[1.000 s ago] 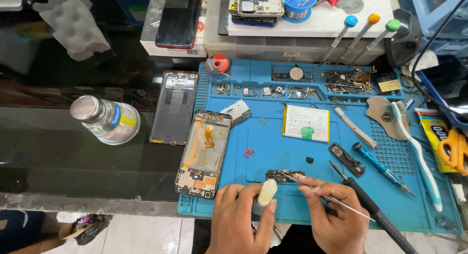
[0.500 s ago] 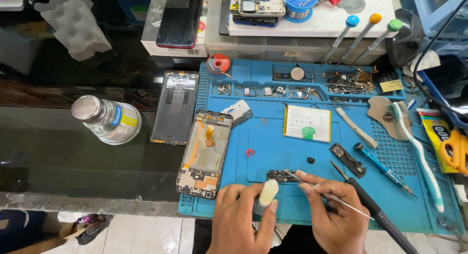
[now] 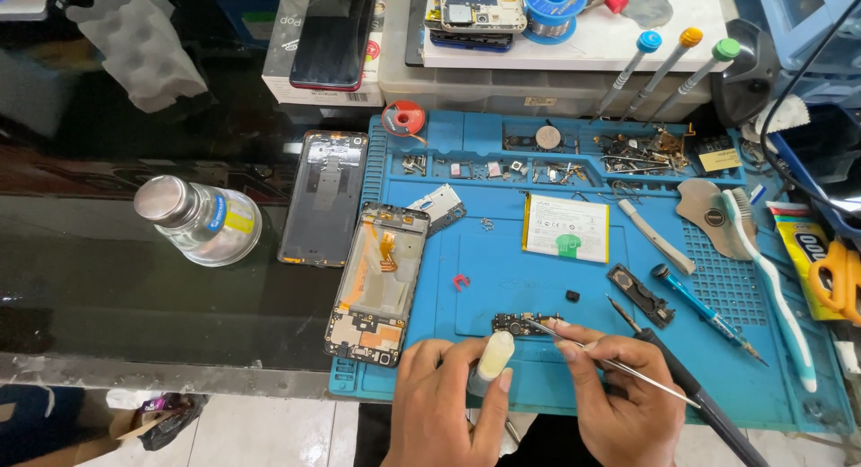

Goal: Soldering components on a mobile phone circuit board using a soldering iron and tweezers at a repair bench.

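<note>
My left hand (image 3: 444, 404) grips a small pale tube (image 3: 492, 359) at the blue mat's near edge. My right hand (image 3: 619, 391) holds thin metal tweezers (image 3: 574, 344) whose tips rest on a small dark circuit board (image 3: 518, 323) lying on the blue work mat (image 3: 502, 279). A black soldering iron (image 3: 691, 386) also passes through my right hand, its tip pointing up-left. An opened phone frame (image 3: 378, 283) with an orange flex cable lies left of the board, and a phone back cover (image 3: 324, 198) sits beside it on the dark glass counter.
A white battery (image 3: 566, 227) lies mid-mat. Trays of screws and parts line the mat's far edge. A glass bottle (image 3: 199, 219) stands left. A blue screwdriver (image 3: 704, 313), white toothbrush (image 3: 771, 283), pry tool (image 3: 657, 236) and three upright screwdrivers (image 3: 664, 68) are at right.
Both hands have stayed almost in place; the tweezers' tips remain at the small board, and the tube has shifted only slightly.
</note>
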